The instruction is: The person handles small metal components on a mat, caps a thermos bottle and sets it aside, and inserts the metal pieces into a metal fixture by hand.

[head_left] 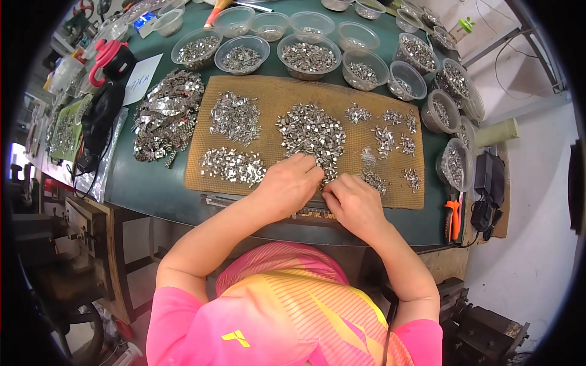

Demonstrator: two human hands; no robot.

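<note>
My left hand (288, 185) is closed in a pinch at the near side of a heap of small silvery metal pieces (311, 131). Close to its right, my right hand (357, 202) also has its fingers pressed together. Whatever the fingertips hold is too small or hidden to name. Beneath both hands, a long narrow slotted strip (314, 213) lies along the near edge of a brown textured mat (268, 88), partly covered by my left forearm. Other small heaps of metal pieces (233, 166) are spread over the mat, left and right of the main one.
Clear plastic tubs (309, 73) of metal bits line the mat's far and right sides. A pile of linked metal strips (168, 116) lies left, near a paper sheet (141, 79) and a red-and-black pot (113, 61). Orange-handled pliers (452, 219) rest at the right edge.
</note>
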